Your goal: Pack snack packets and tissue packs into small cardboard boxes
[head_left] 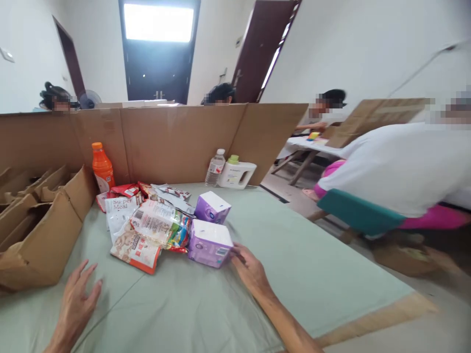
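My left hand hovers over the cloth near the cardboard box, its fingers spread and nothing in them. My right hand is at the right side of the nearer purple-and-white tissue pack, fingers closed against its edge; some fingertips are hidden. A second purple tissue pack stands just behind it. To their left lies a heap of snack bags: a brown-and-white pouch with an orange edge, a clear-fronted white packet, a white "Super Meal" pouch and red packets.
A divided cardboard box stands at the left. An orange drink bottle, a clear bottle and a white jug with green cap stand before a cardboard screen. Other people sit beyond and at the right, one on a green chair.
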The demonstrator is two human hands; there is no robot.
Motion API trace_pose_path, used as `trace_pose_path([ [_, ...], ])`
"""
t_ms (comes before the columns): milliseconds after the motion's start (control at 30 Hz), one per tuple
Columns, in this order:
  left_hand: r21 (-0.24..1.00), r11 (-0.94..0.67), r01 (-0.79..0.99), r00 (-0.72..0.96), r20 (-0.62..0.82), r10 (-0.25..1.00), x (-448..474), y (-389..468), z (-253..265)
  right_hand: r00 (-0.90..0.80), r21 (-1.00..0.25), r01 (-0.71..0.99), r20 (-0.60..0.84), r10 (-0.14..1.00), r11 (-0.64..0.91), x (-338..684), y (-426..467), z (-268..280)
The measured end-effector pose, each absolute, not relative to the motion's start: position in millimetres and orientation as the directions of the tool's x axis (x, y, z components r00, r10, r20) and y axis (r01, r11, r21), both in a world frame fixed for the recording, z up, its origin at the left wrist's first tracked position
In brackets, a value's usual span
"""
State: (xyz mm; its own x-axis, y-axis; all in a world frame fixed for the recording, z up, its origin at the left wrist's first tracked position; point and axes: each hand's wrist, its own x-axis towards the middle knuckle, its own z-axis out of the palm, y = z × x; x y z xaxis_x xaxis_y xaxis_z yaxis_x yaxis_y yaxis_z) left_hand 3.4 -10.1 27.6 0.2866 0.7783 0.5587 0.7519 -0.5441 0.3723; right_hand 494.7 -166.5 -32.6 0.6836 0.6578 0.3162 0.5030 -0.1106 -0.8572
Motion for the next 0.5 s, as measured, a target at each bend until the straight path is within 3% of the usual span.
trace_pose_path([
  [133, 0.25, -0.54, 0.803, 0.258, 0.671, 0.695, 9, -32, 114, 0.646, -0.821, 0.557, 0.333, 0.687, -0.126, 495, -173, -40],
  [300, 0.074, -0.371, 0.926, 0.196, 0.745, 0.638, 0, -24, 206, 0.601, -0.763, 0.632, 0.375, 0.706, -0.132, 500, -175, -45],
  [500, 0.013, -0.203, 0.979, 0.171, 0.488, 0.856, -24, 20, 218, 0.578, -0.73, 0.674, 0.421, 0.699, -0.117, 500, -171, -45],
])
